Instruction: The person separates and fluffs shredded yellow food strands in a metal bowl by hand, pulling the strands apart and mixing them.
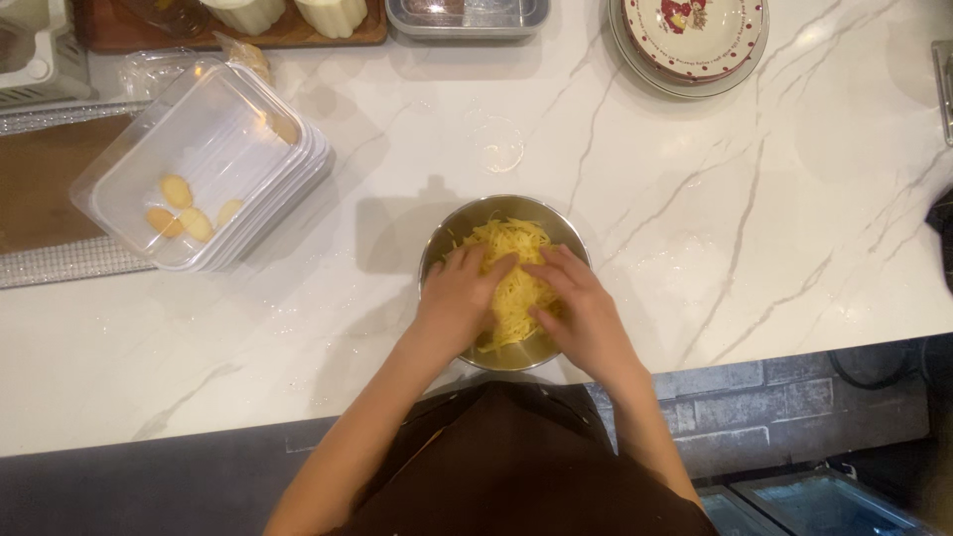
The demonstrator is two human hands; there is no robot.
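A round steel bowl (506, 205) sits on the white marble counter (774, 228) near its front edge. It is full of yellow shredded strips (514, 248), like grated potato or cheese. My left hand (459, 294) rests inside the bowl on the left, fingers pressed into the shreds. My right hand (581, 308) is in on the right side, fingers curled over the pile. Both hands meet over the middle of the shreds.
A stack of clear plastic trays (204, 164) holding a few yellow slices (184, 208) lies at left. A patterned plate (692, 35) stands at the back right, a metal tray (467, 18) at back centre, a wooden board (228, 30) at back left.
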